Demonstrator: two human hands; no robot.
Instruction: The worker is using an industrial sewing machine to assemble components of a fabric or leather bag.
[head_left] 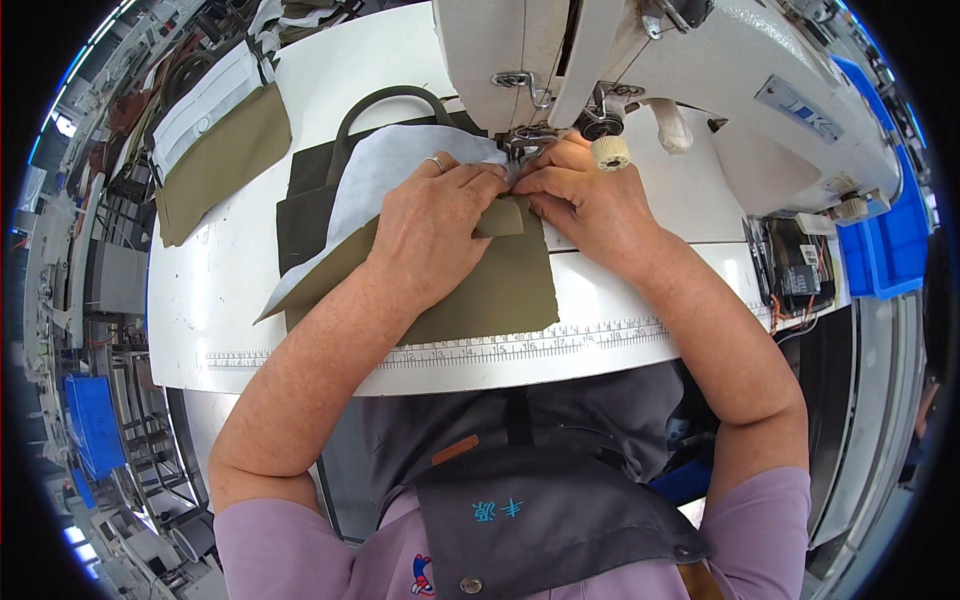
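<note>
Olive fabric (480, 290) with a folded edge and pale lining (375, 170) lies under the needle and presser foot (522, 142) of a white sewing machine (640, 55), over darker green fabric (305, 230) with a looped handle (385, 95). My left hand (430, 225), with a ring, grips the fabric just left of the foot, fingers bent over the fold. My right hand (590, 205) has its fingers closed on the fabric edge just right of the foot. The fingertips of both hands are partly hidden around the foot.
A stack of olive and white pieces (220, 160) lies on the white table (200, 320) at back left. A black device with wires (800, 270) and a blue bin (870, 255) are at right. Another blue bin (95, 425) is at left. The machine head overhangs my hands.
</note>
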